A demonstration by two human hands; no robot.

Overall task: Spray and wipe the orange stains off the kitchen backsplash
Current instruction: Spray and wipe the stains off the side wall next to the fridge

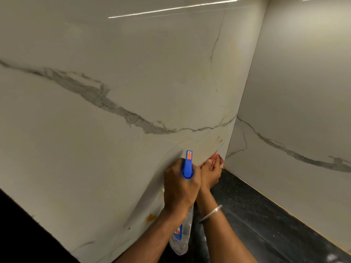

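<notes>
Big glossy marble-look backsplash (114, 92) fills most of the view in front of the person, with grey veins across it, and meets a second tiled wall (294, 82) in a corner on the right. Dark stone surface (266, 215) runs along the foot of both. Both arms reach into that corner. Left hand (180, 188): grip clenched round the neck of the spray bottle (187, 164). Its blue trigger head pokes up above the knuckles toward the wall, and the clear body hangs below the wrist. Can't tell if a finger is on the trigger. Right hand (209, 176), just beside the left, grasps a pinkish cloth (216, 158), bunched and pressed on the tile low down by the corner seam. Orange stains: specks (220, 139) just above the cloth, a smear next to it, and a separate blob (151, 217) further left near the wall's bottom edge, well apart from the cloth. Thin bangle (210, 212) on the right wrist. Handling, my read: the bottle looks like light plastic, fill level unclear, best held at the neck under the trigger as it is. The cloth is soft and limp and needs wadding under the fingers to push with. The glazed tile is hard and slick, more so when wet. The left blob is not yet wiped.
</notes>
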